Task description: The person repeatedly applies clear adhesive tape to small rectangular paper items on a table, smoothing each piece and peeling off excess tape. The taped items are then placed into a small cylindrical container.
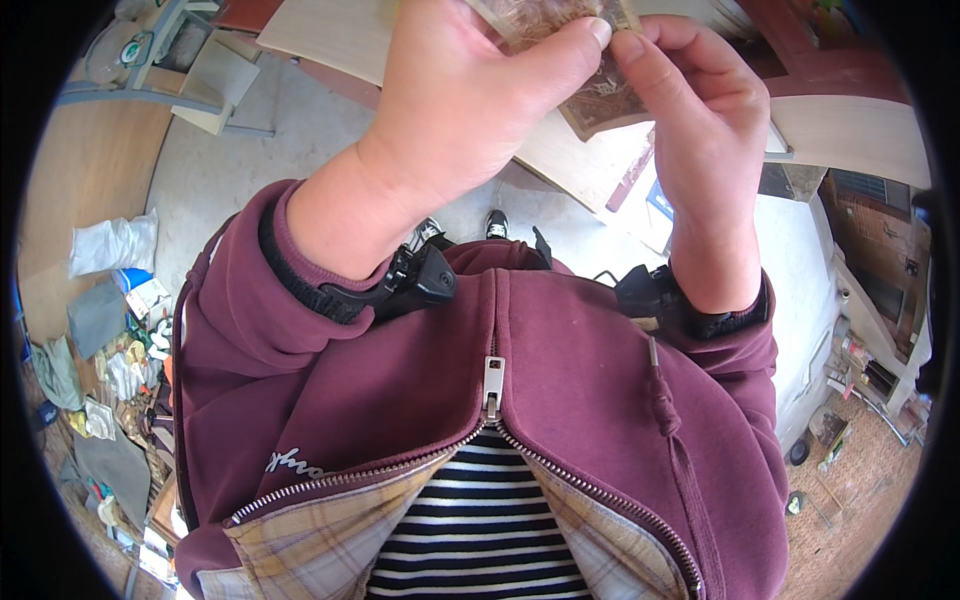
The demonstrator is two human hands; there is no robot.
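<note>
A small, see-through brownish packet (604,102) with brown bits and a pale printed mark is held up at the top of the head view. My left hand (465,95) grips it from the left, thumb lying along its face. From the other side, my right hand (705,105) pinches its edge between thumb and fingers. The two thumb tips almost meet on the packet. Its upper part runs out of the picture, and several left fingers are hidden. Black straps circle both wrists.
A pale tabletop (575,165) stands beyond the packet, with a dark reddish strip (632,178) on it. Plastic bags (115,243) and mixed clutter lie at the left. A chair-like frame (222,85) stands at the far left. Loose debris (830,440) litters the right-hand floor.
</note>
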